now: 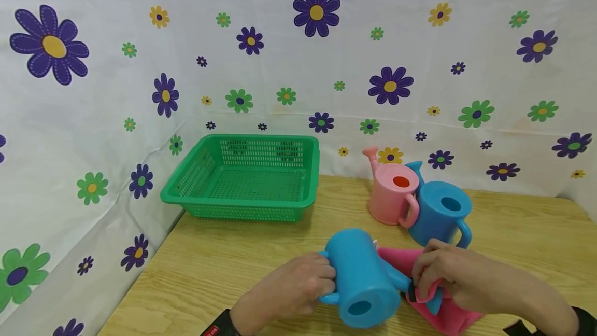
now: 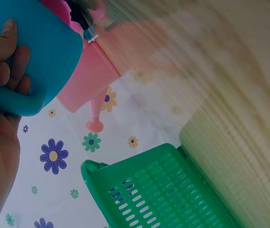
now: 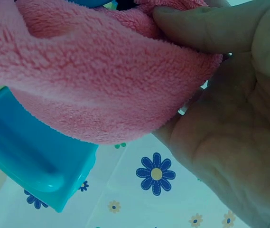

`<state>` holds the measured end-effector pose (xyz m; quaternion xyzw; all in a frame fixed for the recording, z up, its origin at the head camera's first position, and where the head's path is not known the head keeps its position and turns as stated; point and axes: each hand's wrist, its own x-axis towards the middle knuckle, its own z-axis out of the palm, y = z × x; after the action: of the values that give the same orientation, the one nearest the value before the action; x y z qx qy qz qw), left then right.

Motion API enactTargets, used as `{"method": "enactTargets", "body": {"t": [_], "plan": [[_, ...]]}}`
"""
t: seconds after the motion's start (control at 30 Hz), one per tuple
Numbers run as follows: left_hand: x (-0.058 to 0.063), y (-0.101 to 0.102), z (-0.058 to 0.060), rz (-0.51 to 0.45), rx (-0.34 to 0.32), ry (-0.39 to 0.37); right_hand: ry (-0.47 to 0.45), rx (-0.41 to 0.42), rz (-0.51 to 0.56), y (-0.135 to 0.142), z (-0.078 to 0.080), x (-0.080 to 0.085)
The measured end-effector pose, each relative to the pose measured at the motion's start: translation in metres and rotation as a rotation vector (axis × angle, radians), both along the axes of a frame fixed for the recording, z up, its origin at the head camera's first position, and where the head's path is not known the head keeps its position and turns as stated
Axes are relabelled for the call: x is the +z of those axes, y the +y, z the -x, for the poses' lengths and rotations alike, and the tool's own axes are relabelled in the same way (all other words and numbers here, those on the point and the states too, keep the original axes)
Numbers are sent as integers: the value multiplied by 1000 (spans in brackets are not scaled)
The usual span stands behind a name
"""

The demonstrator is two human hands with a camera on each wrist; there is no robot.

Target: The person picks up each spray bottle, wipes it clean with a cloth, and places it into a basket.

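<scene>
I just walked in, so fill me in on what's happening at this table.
A person's left hand grips the handle of a blue watering can, tipped so its top opening faces the person. Their right hand holds a pink cloth at that can's spout. Farther back, a pink watering can and a second blue one stand upright side by side. A green basket sits to their left on the wooden table.

I can read no words or numbers: the red label on the black strap at the left wrist, toward the table's near side, and the white tag by the pink cloth are too small.
</scene>
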<state>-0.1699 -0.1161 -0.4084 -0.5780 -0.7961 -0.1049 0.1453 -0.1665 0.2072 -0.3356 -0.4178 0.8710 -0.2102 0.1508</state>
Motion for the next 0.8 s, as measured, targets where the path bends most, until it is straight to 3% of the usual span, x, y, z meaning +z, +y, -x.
{"method": "enactTargets", "body": {"t": [0.33,0.6,0.8], "plan": [[-1,4,-3,17,-20,58,23,20,16,-3,-2,-2],[-2,7,-5,34,-27,68,74,40,28,-5,-2,-5],[-3,7,-5,37,-23,40,75,9,22,-6,-2,-5]]}}
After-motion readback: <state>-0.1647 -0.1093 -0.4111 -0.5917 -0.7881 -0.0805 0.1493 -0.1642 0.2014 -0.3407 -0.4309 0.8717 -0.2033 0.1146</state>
